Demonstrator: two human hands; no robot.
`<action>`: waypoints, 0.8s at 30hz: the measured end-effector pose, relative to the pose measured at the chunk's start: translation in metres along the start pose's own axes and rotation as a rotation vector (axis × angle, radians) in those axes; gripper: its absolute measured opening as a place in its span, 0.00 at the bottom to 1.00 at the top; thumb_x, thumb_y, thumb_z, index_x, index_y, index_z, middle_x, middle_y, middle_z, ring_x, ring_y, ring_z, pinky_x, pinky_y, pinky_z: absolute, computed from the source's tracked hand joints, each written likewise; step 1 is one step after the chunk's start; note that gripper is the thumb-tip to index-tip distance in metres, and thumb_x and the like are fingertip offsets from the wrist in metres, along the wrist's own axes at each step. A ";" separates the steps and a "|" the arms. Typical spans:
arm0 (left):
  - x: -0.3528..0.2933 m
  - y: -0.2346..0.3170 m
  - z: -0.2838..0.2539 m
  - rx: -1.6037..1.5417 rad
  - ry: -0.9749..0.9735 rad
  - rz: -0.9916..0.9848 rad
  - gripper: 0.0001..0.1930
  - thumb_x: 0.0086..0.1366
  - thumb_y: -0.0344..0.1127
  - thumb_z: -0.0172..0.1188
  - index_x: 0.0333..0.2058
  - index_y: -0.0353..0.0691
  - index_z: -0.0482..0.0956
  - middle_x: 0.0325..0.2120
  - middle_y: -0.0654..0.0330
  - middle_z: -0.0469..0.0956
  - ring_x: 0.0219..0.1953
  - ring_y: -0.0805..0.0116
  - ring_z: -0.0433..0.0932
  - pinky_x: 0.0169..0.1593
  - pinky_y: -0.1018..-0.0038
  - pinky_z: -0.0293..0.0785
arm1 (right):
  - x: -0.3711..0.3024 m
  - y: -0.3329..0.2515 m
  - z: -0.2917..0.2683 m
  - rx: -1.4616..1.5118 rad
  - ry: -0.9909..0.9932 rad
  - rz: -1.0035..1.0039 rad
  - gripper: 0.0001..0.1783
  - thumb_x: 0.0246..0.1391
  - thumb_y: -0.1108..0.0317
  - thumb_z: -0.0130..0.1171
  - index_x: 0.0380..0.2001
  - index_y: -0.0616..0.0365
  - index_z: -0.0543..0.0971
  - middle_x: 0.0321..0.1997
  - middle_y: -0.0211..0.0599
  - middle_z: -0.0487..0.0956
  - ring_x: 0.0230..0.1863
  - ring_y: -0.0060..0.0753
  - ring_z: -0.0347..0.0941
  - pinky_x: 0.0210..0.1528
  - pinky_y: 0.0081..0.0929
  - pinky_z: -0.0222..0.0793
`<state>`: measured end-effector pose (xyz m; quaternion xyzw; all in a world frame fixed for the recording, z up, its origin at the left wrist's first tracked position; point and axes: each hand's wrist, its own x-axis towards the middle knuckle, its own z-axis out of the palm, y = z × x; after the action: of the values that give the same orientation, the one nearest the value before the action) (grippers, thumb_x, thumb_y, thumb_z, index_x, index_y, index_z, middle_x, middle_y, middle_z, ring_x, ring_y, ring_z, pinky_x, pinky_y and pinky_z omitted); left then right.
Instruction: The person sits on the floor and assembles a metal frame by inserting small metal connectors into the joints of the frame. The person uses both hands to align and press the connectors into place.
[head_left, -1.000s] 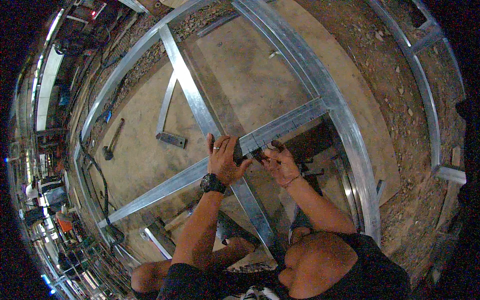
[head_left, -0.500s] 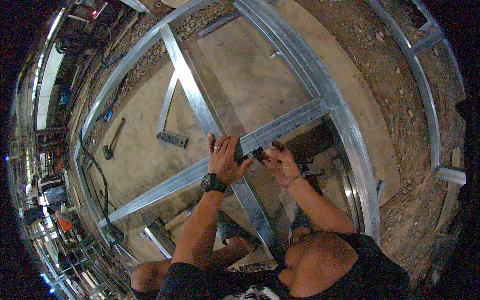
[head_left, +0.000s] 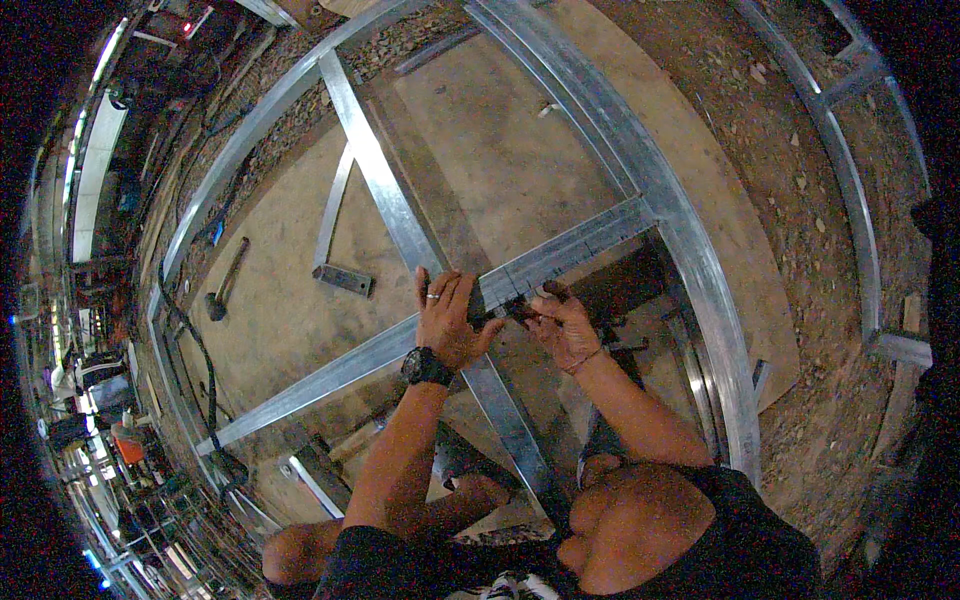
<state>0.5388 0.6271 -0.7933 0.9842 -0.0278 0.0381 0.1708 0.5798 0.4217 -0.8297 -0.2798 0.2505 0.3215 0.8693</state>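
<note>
My left hand (head_left: 450,325), with a ring and a wristwatch, lies over the crossing of two galvanized steel tubes. Its fingers stretch across the metal and the thumb is spread, beside a dark patch. The crossbar (head_left: 565,257) bears several dark marks along its near edge. Just right of the left thumb, my right hand (head_left: 565,330) is closed in a pinch at that edge. A small dark thing (head_left: 515,308) shows at its fingertips; its kind is unclear. The diagonal tube (head_left: 385,185) runs from the far left toward my knees, passing under my left hand.
A hammer (head_left: 228,280) and a try square (head_left: 342,278) lie on the board inside the frame. The frame's right rail (head_left: 690,255) curves past my right arm. A black cable (head_left: 205,365) runs along the left side. Another steel frame (head_left: 850,190) lies on the dirt at right.
</note>
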 end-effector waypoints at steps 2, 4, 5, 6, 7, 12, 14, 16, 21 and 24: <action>0.000 0.001 -0.002 0.004 0.000 -0.009 0.43 0.49 0.53 0.77 0.60 0.36 0.73 0.55 0.49 0.78 0.66 0.52 0.69 0.78 0.45 0.34 | -0.008 -0.007 0.009 -0.010 0.030 0.021 0.25 0.52 0.74 0.71 0.52 0.50 0.75 0.46 0.32 0.82 0.44 0.35 0.82 0.42 0.29 0.82; 0.002 0.006 -0.006 -0.001 -0.017 -0.026 0.43 0.48 0.53 0.77 0.60 0.36 0.73 0.55 0.50 0.78 0.66 0.52 0.69 0.78 0.45 0.34 | -0.008 -0.010 0.006 -0.050 -0.002 0.049 0.23 0.51 0.74 0.71 0.50 0.50 0.76 0.46 0.32 0.82 0.44 0.34 0.82 0.43 0.29 0.82; 0.003 0.006 -0.005 0.002 -0.018 -0.022 0.43 0.49 0.54 0.77 0.60 0.36 0.73 0.55 0.50 0.79 0.65 0.52 0.69 0.78 0.45 0.34 | -0.008 -0.012 0.005 -0.069 -0.019 0.062 0.22 0.51 0.74 0.71 0.49 0.50 0.77 0.46 0.32 0.82 0.44 0.34 0.81 0.43 0.30 0.82; 0.003 0.006 -0.005 0.006 -0.019 -0.018 0.43 0.49 0.54 0.77 0.60 0.36 0.73 0.55 0.51 0.79 0.65 0.52 0.69 0.78 0.45 0.35 | -0.008 -0.013 0.005 -0.069 -0.020 0.061 0.21 0.51 0.74 0.71 0.48 0.50 0.77 0.45 0.31 0.82 0.43 0.34 0.82 0.43 0.30 0.82; 0.004 0.006 -0.005 0.009 -0.020 -0.014 0.43 0.49 0.54 0.77 0.60 0.37 0.73 0.55 0.51 0.79 0.65 0.52 0.70 0.78 0.45 0.35 | -0.008 -0.015 0.005 -0.069 -0.022 0.060 0.21 0.51 0.74 0.71 0.47 0.50 0.77 0.45 0.31 0.82 0.42 0.34 0.82 0.43 0.30 0.82; 0.003 0.004 -0.006 0.015 -0.013 -0.008 0.43 0.50 0.55 0.76 0.59 0.37 0.73 0.53 0.52 0.80 0.64 0.52 0.70 0.77 0.45 0.36 | -0.006 -0.006 0.006 0.002 -0.015 -0.002 0.18 0.51 0.74 0.71 0.45 0.50 0.78 0.43 0.31 0.83 0.40 0.33 0.82 0.40 0.27 0.82; 0.003 0.004 -0.005 0.010 0.002 -0.001 0.43 0.50 0.56 0.76 0.59 0.37 0.73 0.53 0.51 0.80 0.64 0.52 0.70 0.77 0.45 0.36 | -0.003 -0.004 0.001 -0.022 -0.038 -0.011 0.19 0.51 0.74 0.71 0.46 0.50 0.78 0.42 0.31 0.83 0.40 0.33 0.82 0.40 0.28 0.82; 0.003 0.004 -0.004 0.002 0.017 0.004 0.43 0.50 0.56 0.76 0.59 0.36 0.73 0.53 0.51 0.80 0.64 0.52 0.70 0.77 0.45 0.36 | -0.002 -0.006 -0.001 -0.049 -0.055 0.000 0.19 0.51 0.74 0.71 0.46 0.50 0.78 0.42 0.30 0.83 0.41 0.33 0.82 0.41 0.29 0.82; 0.001 0.003 -0.005 0.016 -0.029 0.000 0.43 0.50 0.56 0.76 0.59 0.35 0.73 0.54 0.51 0.79 0.65 0.52 0.69 0.78 0.45 0.35 | -0.002 -0.004 -0.001 -0.034 -0.034 -0.005 0.18 0.52 0.74 0.70 0.46 0.50 0.79 0.43 0.31 0.83 0.42 0.34 0.82 0.42 0.32 0.82; 0.000 0.000 -0.001 0.037 -0.036 -0.003 0.43 0.50 0.55 0.76 0.59 0.35 0.74 0.54 0.50 0.79 0.66 0.52 0.69 0.78 0.45 0.34 | -0.002 0.000 -0.003 -0.014 0.002 0.004 0.18 0.52 0.75 0.69 0.47 0.50 0.79 0.44 0.31 0.83 0.44 0.35 0.82 0.43 0.32 0.82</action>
<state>0.5385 0.6272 -0.7923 0.9877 -0.0287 0.0209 0.1523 0.5779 0.4192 -0.8305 -0.2854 0.2497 0.3248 0.8664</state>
